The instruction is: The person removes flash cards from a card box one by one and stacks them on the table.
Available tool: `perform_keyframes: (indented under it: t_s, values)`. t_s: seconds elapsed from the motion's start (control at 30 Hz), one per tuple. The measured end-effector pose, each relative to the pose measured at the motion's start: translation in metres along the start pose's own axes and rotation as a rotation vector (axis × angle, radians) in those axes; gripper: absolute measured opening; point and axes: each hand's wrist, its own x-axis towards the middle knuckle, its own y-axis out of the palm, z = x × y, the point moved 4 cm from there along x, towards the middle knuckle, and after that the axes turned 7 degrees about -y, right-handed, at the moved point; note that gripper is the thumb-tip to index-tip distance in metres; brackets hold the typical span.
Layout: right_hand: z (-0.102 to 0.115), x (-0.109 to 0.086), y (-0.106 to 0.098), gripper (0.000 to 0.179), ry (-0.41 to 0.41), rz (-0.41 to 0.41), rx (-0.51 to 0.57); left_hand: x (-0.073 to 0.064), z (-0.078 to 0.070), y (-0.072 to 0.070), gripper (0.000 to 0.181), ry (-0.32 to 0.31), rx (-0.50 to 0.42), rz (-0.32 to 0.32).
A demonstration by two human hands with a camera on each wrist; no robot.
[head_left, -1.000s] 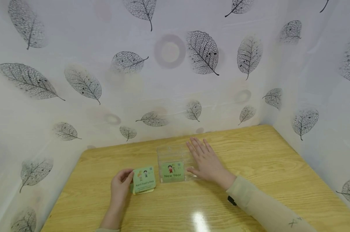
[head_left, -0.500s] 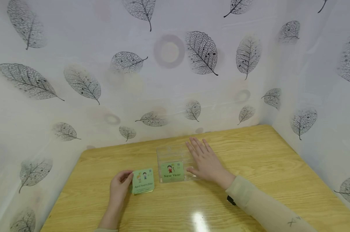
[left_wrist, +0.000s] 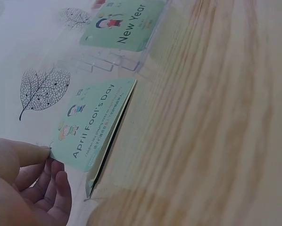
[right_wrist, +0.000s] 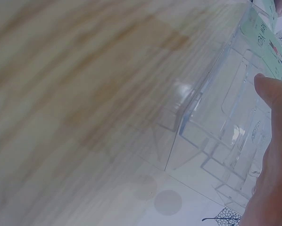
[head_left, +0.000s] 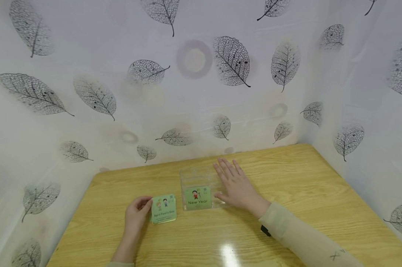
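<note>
The left hand point(head_left: 136, 214) pinches one card stack point(head_left: 164, 209). To its right, the right hand point(head_left: 236, 187), fingers spread, touches one clear box point(head_left: 196, 181).

– What's different about the April Fool's Day cards point(head_left: 163, 208)?
– They sit squarer than a second ago: the yellow edge jutting out beneath the top one is down to a thin line now.
– And the left hand point(head_left: 134, 215)?
– It's slightly further left with them, leaving a little more gap beside the transparent box point(head_left: 195, 181).
</note>
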Motion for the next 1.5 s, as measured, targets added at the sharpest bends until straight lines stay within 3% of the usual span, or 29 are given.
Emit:
perform_keyframes:
  t_s: [1.1,1.5]
  values:
    - [0.001,0.001,-0.001,0.104,-0.013,-0.009,-0.015,0.006,-0.001,0.001,0.024,0.016,0.027,-0.02]
    - [0.0,0.001,0.0,0.104,-0.013,-0.019,-0.018,0.011,0.003,-0.001,0.024,0.022,0.083,-0.026]
